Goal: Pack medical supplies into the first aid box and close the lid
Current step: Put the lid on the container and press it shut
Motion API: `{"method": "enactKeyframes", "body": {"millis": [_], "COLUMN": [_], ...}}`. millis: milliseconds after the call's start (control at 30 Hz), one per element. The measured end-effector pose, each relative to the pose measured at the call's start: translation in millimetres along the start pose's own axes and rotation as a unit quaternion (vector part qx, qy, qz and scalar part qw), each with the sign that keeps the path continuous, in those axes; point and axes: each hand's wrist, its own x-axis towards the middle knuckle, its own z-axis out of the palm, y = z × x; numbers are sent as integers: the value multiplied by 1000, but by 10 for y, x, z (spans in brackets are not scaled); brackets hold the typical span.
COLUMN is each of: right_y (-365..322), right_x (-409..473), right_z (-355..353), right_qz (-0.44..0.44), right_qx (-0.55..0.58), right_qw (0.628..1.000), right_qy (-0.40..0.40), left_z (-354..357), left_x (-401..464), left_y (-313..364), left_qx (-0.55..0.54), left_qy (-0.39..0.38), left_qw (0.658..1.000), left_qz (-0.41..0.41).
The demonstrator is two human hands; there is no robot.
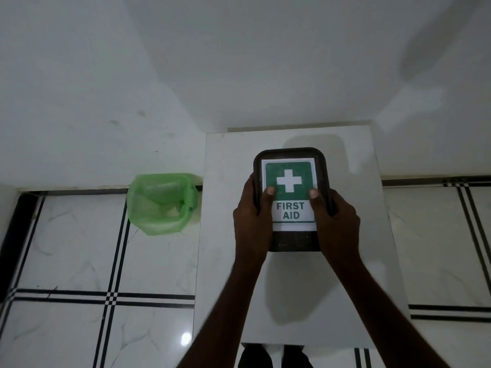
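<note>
Gripping the box (291, 199) from both sides, we have our left hand (251, 221) on its left edge and our right hand (336, 219) on its right edge, fingers (269, 194) wrapped round the rims and both thumbs pressed flat on the FIRST AID label (290, 193) on the lid. The box sits over the middle of the white worktop (225, 261), lid on; whether it rests there or is lifted slightly, we cannot tell.

No loose supplies show anywhere, so we judge the packing done and the closing all but done. The risk now is a lid that only looks shut: our thumbs press near the centre, so the far corners may not seat, and the lid could spring up when we let go. No latch is visible, so we cannot confirm a catch. Pushing unevenly could also slide the box on the smooth worktop towards its left edge, where a green bin (160, 204) stands on the floor.
</note>
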Motion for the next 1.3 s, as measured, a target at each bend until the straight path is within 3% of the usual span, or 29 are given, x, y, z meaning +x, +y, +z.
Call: {"method": "enactKeyframes", "body": {"millis": [100,200,300,400,700,867,1000,1300], "right_y": [-1,-38,-142,-190,-132,-214,-306,-302], "right_x": [13,26,137,288,354,367,504,639], "right_z": [-15,-65,-68,1,52,-69,-20,54], "right_qz": [-12,-69,-181,-242,-239,-259,-271,-278], "right_qx": [-38,-119,-186,-265,-243,-293,-336,-271], "right_qw": [999,990,965,933,938,918,895,915], "right_qy": [-3,4,22,-34,-56,-60,-111,-114], "left_z": [-3,-15,36,73,111,-27,-2,73], "left_x": [-19,-50,-47,-25,11,53,308,484], "left_y": [18,29,53,-21,-93,12,55,65], "left_qx": [55,213,329,388,402,447,408,320], "left_qy": [17,71,13,-47,-54,-33,-57,-60], "left_qw": [998,967,929,899,896,868,891,930], "left_qz": [34,124,171,195,180,213,189,171]}}
